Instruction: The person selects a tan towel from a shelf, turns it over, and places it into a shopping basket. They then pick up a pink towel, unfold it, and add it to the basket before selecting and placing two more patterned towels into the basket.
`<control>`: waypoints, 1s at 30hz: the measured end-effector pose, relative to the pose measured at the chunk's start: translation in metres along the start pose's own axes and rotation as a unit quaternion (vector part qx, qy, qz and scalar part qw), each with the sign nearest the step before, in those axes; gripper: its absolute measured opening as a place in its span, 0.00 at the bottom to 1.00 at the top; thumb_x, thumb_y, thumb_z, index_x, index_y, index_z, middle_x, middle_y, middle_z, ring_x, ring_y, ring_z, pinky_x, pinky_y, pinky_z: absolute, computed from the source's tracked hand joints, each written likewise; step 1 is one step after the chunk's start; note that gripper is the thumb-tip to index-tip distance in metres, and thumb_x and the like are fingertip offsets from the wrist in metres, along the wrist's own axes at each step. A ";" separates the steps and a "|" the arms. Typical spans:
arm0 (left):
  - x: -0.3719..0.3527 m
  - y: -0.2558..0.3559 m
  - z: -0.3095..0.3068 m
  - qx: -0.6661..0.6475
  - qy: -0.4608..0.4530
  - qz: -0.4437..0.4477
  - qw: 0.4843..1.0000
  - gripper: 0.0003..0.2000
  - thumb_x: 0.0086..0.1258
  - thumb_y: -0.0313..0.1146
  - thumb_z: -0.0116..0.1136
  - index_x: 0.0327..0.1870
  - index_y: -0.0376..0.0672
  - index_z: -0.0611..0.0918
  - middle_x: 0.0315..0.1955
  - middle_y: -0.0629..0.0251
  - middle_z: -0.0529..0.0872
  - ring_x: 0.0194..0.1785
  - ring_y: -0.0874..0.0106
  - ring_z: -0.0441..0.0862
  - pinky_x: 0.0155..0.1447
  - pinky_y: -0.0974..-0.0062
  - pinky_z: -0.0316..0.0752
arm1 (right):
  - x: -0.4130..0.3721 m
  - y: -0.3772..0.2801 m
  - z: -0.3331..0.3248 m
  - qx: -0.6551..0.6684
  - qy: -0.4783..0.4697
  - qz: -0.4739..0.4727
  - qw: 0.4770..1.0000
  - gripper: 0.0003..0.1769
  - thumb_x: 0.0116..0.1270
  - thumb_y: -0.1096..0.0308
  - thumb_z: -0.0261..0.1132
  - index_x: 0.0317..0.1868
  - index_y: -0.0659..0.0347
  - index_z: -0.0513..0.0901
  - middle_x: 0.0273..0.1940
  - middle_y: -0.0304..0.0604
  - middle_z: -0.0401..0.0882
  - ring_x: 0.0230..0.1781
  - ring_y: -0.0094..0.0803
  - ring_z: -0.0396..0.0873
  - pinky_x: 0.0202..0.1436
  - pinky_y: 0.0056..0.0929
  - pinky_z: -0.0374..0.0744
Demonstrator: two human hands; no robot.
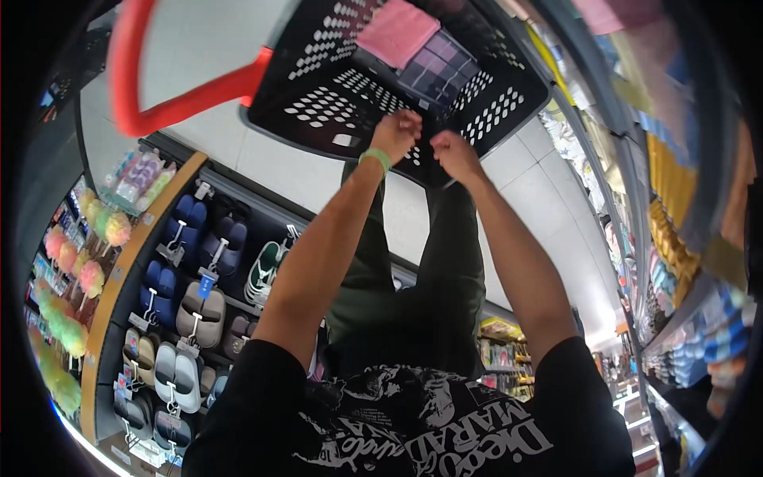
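My left hand [396,137], with a light green band at the wrist, is over the near side of a black perforated shopping basket [278,131]. Its fingers are curled together. Beside it, a little to the right, my right hand [457,157] is closed with the thumb against the fingers. Whatever either hand may hold is hidden from me. At the far end of the basket lie a pink folded cloth [397,32] and a purple-grey checked folded cloth [439,71]. Both hands are apart from these cloths. A red handle [191,99] sticks out on the basket's left.
On the left, a rack [147,219] carries several pairs of slippers [203,312]. Fluffy pastel dusters [87,270] hang beyond it. Shelves of folded textiles [675,187] line the right side, close to the basket. Pale floor tiles [540,191] show between them.
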State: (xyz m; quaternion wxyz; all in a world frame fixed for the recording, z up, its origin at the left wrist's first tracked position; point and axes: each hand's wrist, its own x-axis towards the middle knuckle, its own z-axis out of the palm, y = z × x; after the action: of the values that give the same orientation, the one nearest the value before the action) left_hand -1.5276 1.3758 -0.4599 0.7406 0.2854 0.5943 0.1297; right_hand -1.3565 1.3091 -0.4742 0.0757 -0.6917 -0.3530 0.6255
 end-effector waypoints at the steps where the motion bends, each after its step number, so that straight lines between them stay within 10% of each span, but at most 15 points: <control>1: 0.030 -0.017 0.002 0.131 0.056 0.016 0.990 0.07 0.64 0.24 0.54 0.40 0.39 0.82 0.33 0.58 0.87 0.34 0.71 0.86 0.39 0.74 0.79 | 0.028 0.018 0.000 -0.022 -0.010 -0.002 1.000 0.11 0.61 0.70 0.58 0.42 0.59 0.84 0.42 0.51 0.85 0.48 0.46 0.82 0.52 0.36 0.78; 6: 0.113 -0.049 0.003 0.309 0.142 0.093 0.936 0.17 0.60 0.29 0.58 0.51 0.35 0.77 0.44 0.47 0.83 0.51 0.53 0.82 0.56 0.64 0.77 | 0.109 0.039 -0.019 -0.052 -0.015 0.036 0.998 0.14 0.59 0.67 0.60 0.44 0.59 0.84 0.44 0.53 0.85 0.49 0.47 0.82 0.54 0.36 0.78; 8: 0.134 -0.053 0.002 0.421 0.185 0.159 0.874 0.22 0.60 0.31 0.61 0.55 0.35 0.73 0.51 0.47 0.80 0.56 0.51 0.78 0.59 0.62 0.76 | 0.128 0.042 -0.029 -0.046 -0.055 0.071 0.995 0.15 0.66 0.69 0.58 0.51 0.64 0.80 0.39 0.43 0.83 0.38 0.29 0.82 0.38 0.28 0.80; 9: 0.146 -0.060 0.000 0.418 0.185 0.154 0.876 0.22 0.60 0.31 0.61 0.55 0.35 0.73 0.51 0.47 0.80 0.56 0.51 0.78 0.59 0.62 0.76 | 0.134 0.044 -0.030 -0.003 -0.036 0.112 0.993 0.15 0.60 0.67 0.58 0.45 0.58 0.85 0.42 0.50 0.86 0.46 0.42 0.83 0.52 0.33 0.78; 18: 0.180 -0.069 0.006 0.473 0.142 0.029 0.869 0.28 0.60 0.44 0.67 0.57 0.38 0.74 0.50 0.48 0.78 0.58 0.50 0.76 0.61 0.60 0.75 | 0.156 0.045 0.004 0.044 -0.045 0.110 0.992 0.15 0.60 0.67 0.59 0.45 0.63 0.83 0.36 0.48 0.87 0.37 0.33 0.86 0.45 0.29 0.80; 26: 0.173 -0.055 0.010 0.435 0.079 0.073 0.894 0.27 0.57 0.43 0.68 0.55 0.35 0.78 0.45 0.46 0.85 0.53 0.57 0.83 0.58 0.66 0.78 | 0.123 0.037 0.009 0.087 -0.055 0.128 0.986 0.13 0.62 0.71 0.59 0.46 0.64 0.83 0.37 0.46 0.86 0.35 0.30 0.86 0.43 0.27 0.81; 30: 0.113 -0.022 0.016 0.287 0.060 0.033 0.955 0.23 0.52 0.39 0.65 0.46 0.32 0.78 0.27 0.51 0.83 0.32 0.63 0.82 0.43 0.69 0.77 | 0.074 0.019 -0.006 0.150 -0.036 0.148 0.977 0.14 0.65 0.70 0.58 0.49 0.65 0.80 0.42 0.46 0.83 0.39 0.32 0.85 0.43 0.29 0.82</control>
State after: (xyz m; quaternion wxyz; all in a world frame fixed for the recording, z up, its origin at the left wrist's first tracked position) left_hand -1.4863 1.4135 -0.5618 0.5856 0.4973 0.6402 -0.0051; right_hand -1.3458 1.3399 -0.5435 0.0724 -0.6942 -0.1514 0.7000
